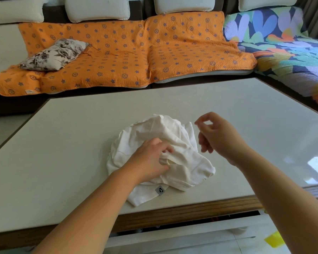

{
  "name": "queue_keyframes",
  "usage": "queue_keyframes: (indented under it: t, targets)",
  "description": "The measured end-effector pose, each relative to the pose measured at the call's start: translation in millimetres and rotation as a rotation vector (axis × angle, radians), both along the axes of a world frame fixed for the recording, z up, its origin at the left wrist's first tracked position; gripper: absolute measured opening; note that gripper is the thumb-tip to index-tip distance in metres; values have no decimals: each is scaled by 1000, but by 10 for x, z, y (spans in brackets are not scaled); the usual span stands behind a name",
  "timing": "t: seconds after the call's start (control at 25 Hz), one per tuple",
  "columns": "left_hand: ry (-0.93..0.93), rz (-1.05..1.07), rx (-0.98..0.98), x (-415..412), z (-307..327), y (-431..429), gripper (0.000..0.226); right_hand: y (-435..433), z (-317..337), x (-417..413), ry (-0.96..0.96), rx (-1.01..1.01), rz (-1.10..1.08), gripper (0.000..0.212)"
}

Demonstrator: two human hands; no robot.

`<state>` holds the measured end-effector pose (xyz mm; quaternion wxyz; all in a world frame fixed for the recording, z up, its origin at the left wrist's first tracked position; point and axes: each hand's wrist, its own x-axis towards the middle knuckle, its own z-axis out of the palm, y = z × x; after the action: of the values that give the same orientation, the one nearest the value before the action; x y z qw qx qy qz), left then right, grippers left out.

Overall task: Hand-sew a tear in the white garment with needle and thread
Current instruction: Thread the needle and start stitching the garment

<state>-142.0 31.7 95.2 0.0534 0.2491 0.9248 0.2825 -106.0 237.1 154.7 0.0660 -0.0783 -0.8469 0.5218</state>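
White crumpled garment (180,136) on pale table (77,143) is gripped by left hand (151,158); right hand (218,136) is held just right, fingers (206,116) pinched, contents indiscernible.

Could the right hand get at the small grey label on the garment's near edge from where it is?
Probably yes. The right hand hovers just right of the white garment, the grey label lies uncovered at its near edge, and the left hand grips cloth farther in, not over the label.

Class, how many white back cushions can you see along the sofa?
4 white back cushions along the top edge: far left, left of centre, right of centre, far right. Others may lie outside the frame.
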Motion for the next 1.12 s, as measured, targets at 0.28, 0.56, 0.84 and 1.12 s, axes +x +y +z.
queue_keyframes:
  t: [0.28,0.56,0.84,1.12]
  targets:
    - [72,67,198,23,168,11,54,120,90,-46,151,-465,-156,8]
    - [-600,-243,377,268,406,309,25,6,87,-67,43,-707,-16,9]
    - [-676,-55,-7,125,577,-137,54,246,2,-118,-28,-507,-195,11]
    - [-113,158,82,21,262,-118,16,65,-15,24,-124,6,43,10]
